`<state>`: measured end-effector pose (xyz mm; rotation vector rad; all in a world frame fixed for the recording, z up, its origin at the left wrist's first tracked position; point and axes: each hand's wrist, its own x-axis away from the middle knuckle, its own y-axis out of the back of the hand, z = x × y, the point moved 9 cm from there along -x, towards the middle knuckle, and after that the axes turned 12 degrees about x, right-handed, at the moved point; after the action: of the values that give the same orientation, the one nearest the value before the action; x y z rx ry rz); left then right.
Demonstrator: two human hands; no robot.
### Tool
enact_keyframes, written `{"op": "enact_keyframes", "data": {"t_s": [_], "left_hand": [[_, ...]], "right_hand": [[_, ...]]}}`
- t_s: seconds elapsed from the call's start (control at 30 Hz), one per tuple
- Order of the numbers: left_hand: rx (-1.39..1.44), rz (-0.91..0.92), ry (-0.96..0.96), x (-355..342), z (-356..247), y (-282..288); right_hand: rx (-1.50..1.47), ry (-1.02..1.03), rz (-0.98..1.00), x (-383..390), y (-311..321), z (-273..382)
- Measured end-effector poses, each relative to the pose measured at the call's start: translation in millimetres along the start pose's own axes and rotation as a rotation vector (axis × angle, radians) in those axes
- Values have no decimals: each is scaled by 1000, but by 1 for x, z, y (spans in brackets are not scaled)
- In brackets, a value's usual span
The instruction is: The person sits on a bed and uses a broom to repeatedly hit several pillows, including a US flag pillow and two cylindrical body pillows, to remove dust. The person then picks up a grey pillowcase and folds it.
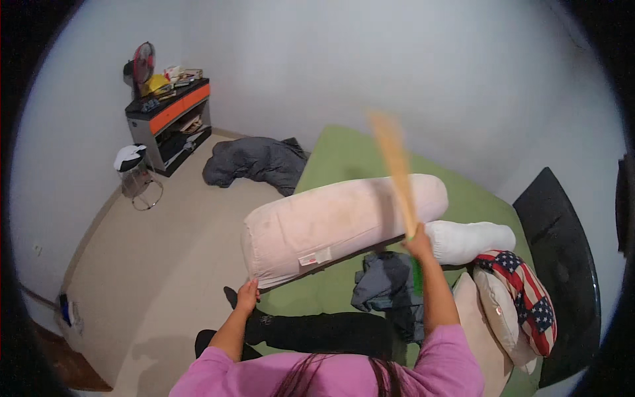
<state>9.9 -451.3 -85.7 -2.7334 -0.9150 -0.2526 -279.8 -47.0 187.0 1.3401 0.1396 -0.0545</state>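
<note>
A big pale pink bolster lies slantwise across the green mattress, a white label on its near side. At its left end my left hand grips the lower corner of the cover. My right hand is closed round the narrow end of a yellowish stick broom. The broom is raised over the bolster's right part, its far end smeared by motion. Below my right hand is a crumpled dark grey cloth with a green patch beside it. My black-clad leg rests on the mattress.
A smaller white bolster, a flag-patterned pillow and pale pillows lie by the black headboard. A grey blanket is heaped on the floor. Against the left wall stand a stool and a cabinet with a fan.
</note>
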Motion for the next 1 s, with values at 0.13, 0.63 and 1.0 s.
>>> {"op": "enact_keyframes", "data": {"t_s": [0.13,0.63,1.0], "left_hand": [[-9,52,-8,3,-18,-26],[-70,5,-14,-5,-10,-18],[-61,4,1,-5,-3,-11]], "right_hand": [[87,-104,223,-60,-32,-70],[-145,2,91,-22,-19,7],[52,881,541,172,-70,154]]}}
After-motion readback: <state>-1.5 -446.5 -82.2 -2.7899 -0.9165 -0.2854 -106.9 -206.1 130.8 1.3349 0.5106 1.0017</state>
